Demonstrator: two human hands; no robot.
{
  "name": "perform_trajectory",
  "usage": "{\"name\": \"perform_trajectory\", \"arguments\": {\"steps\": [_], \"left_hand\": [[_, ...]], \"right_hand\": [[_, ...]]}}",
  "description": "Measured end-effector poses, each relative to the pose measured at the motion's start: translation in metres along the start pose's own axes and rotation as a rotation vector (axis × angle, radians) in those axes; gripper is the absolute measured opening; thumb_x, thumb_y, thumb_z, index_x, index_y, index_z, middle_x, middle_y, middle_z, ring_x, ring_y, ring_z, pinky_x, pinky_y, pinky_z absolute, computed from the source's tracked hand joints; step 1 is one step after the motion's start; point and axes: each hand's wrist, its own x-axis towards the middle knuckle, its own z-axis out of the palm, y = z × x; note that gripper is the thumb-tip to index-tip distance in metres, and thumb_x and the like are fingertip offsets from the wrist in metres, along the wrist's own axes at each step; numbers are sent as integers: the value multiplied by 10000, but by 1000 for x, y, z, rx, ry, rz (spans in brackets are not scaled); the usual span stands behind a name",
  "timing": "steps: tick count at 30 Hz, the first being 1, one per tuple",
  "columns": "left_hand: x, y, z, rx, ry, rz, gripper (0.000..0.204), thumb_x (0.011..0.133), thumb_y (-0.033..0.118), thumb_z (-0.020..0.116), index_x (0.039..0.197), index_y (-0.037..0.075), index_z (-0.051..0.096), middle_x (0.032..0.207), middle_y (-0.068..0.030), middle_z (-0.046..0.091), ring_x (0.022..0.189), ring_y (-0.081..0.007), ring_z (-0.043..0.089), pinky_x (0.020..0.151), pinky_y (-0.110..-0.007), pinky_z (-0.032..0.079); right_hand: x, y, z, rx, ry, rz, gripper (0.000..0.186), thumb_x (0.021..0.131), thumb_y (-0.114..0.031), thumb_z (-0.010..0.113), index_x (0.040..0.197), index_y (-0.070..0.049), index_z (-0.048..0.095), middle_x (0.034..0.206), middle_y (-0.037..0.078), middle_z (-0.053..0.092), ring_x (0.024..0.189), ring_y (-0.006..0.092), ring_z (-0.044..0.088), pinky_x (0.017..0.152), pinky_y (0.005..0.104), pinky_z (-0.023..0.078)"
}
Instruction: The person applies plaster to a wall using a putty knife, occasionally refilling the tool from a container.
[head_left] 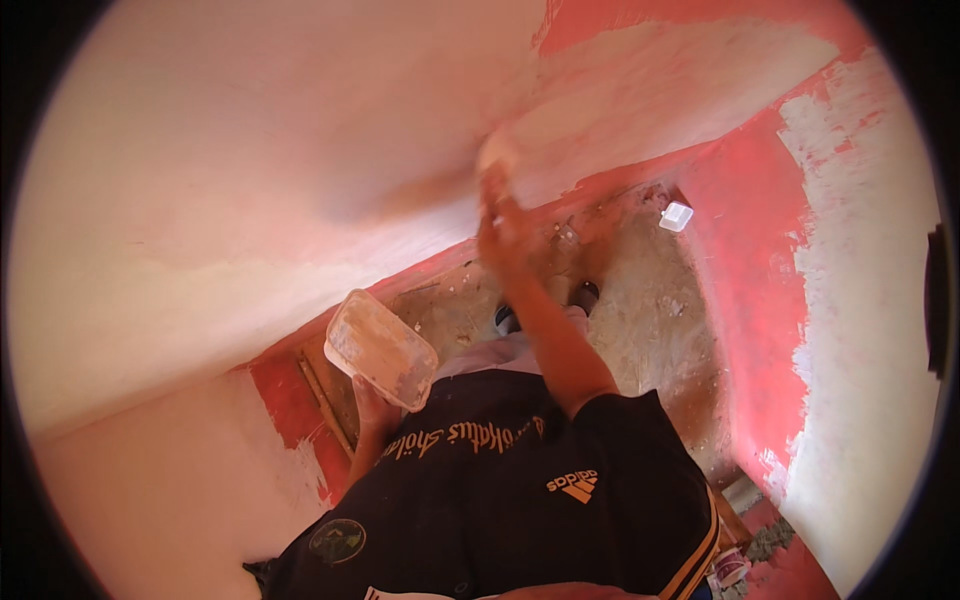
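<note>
My left hand (372,405) is closed on the lower side of a shallow rectangular plastic tub (380,350). The tub tilts in front of my dark shirt, its inside smeared with pale filler. Stretched forward, my right hand (495,210) is at the wall (300,150) and smeared by motion. A pale blurred shape shows at its upper end; its kind cannot be made out. Around that hand the wall is coated whitish, with red paint showing at the upper right and along the bottom.
A small white container (676,216) stands on the dusty floor (650,310) by the corner. The right wall (755,250) is red with a pale coated area. A wooden strip (325,400) lies at the left, and a tub (731,567) stands at the lower right.
</note>
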Motion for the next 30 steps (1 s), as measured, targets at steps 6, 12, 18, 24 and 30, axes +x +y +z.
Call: {"name": "perform_trajectory", "arguments": {"steps": [6, 12, 18, 24, 30], "left_hand": [[7, -26, -29, -83, -40, -39, 861, 895, 682, 402, 1422, 12, 284, 1352, -145, 455, 1223, -273, 488, 1019, -426, 425], [13, -42, -50, -182, -140, -64, 853, 897, 667, 423, 1421, 8, 285, 1376, -141, 430, 1243, -271, 469, 1024, -427, 420], [18, -36, -47, -205, -111, -133, 856, 892, 659, 450, 1445, 38, 250, 1400, -137, 407, 1271, -287, 443, 1047, -445, 399], [13, -39, -43, -257, -118, -52, 868, 893, 654, 456, 1446, 21, 236, 1394, -141, 409, 1265, -286, 450, 1046, -440, 398], [18, -36, -38, -207, -107, -34, 865, 895, 660, 447, 1433, 9, 257, 1364, -146, 439, 1236, -286, 477, 1023, -434, 419]], "right_hand": [[29, 30, -82, -190, -25, 89, 349, 994, -224, 442, 1183, 12, 615, 1185, 174, 622, 1082, 292, 592, 907, 400, 459], [100, 22, -92, -12, 230, 333, 361, 1002, -149, 382, 1303, -33, 544, 1171, 183, 620, 908, 265, 626, 762, 344, 510], [-26, 1, -13, 201, -138, 63, 356, 954, -122, 503, 1297, -46, 563, 1211, 179, 601, 1010, 250, 592, 859, 355, 484], [107, 20, -125, 146, 319, 431, 418, 972, -319, 524, 1250, -7, 516, 976, 123, 611, 794, 232, 605, 748, 363, 520], [30, 13, -45, -206, 26, 426, 335, 993, -260, 476, 1180, -9, 597, 1085, 133, 647, 861, 215, 641, 761, 308, 529]]}}
